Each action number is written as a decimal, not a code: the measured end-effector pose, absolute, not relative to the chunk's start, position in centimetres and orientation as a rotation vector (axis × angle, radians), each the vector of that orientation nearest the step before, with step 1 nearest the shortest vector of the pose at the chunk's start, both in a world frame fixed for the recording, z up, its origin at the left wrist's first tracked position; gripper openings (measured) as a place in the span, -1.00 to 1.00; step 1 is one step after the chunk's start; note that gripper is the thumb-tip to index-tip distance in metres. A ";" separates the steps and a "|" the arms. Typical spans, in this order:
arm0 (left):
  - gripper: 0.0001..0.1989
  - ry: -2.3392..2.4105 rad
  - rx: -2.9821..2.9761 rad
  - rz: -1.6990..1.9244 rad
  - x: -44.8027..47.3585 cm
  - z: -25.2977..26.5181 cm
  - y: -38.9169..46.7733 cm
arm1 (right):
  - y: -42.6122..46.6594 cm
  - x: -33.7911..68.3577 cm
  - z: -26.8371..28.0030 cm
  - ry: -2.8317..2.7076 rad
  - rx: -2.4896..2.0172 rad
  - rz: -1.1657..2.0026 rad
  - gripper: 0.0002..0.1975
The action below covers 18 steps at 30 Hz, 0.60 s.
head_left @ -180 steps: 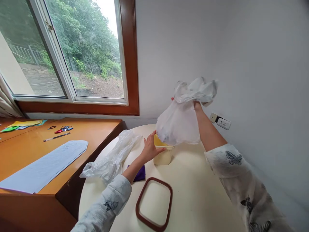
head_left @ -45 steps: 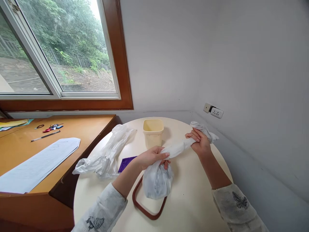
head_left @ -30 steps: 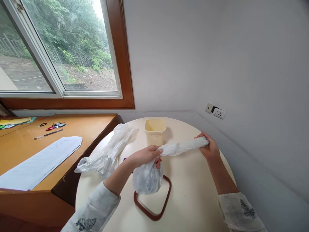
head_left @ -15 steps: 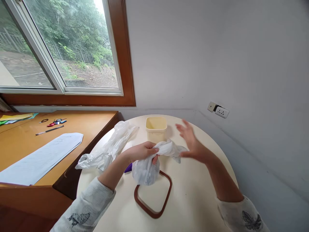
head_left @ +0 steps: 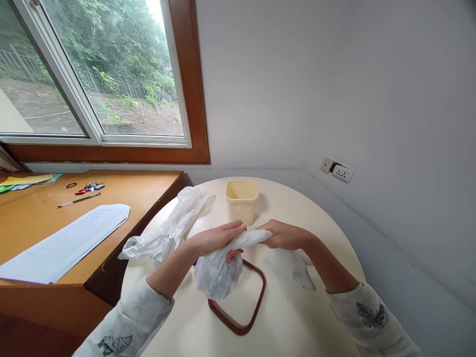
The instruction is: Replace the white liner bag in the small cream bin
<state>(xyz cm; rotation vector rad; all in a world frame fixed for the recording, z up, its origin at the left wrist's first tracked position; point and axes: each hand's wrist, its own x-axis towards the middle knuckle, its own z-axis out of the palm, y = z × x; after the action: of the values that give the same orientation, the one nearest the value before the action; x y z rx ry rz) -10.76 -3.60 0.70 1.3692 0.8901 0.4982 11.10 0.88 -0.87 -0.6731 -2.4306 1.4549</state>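
A white plastic bag (head_left: 219,275) with a rounded, bulging bottom hangs over the table; what fills it cannot be made out. My left hand (head_left: 219,237) is closed around the bag's neck, just above the bulge. My right hand (head_left: 285,235) grips the stretched upper part of the same bag, and the loose end dangles below that hand. Under the bag lies a brown rounded-square ring (head_left: 256,310), partly covered by it. A bit of something purple shows behind the bag. Beyond my hands stands a cream plastic tub (head_left: 241,208), open at the top.
Another crumpled clear-white plastic bag (head_left: 178,218) lies on the left of the round cream table (head_left: 297,317). A wooden desk (head_left: 156,183) on the left carries papers (head_left: 70,243), a pen (head_left: 79,200) and keys (head_left: 89,188). Walls and a window stand behind.
My right hand, open and apart before, has come in to the left and closed on the bag's upper part. The neck is now pulled taut, and the bulge sits slightly lower and further left.
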 end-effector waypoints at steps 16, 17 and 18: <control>-0.76 1.104 2.045 0.476 -10.9 2.0 -2.8 | -0.1 11.9 -1.0 -1.622 -0.591 2.046 -0.81; -0.79 1.147 2.034 0.527 -10.8 1.8 -2.7 | -0.7 11.4 -0.8 -1.567 -0.576 2.053 -0.82; -0.81 1.170 2.013 0.568 -10.7 1.6 -2.7 | -1.5 10.9 -0.7 -1.525 -0.558 2.067 -0.83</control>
<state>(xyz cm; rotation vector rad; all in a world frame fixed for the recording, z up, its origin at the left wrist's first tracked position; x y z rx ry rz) -10.69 -2.66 1.62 2.0133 1.1704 0.5682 10.87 -1.47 -0.74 -0.5579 -1.5253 2.0667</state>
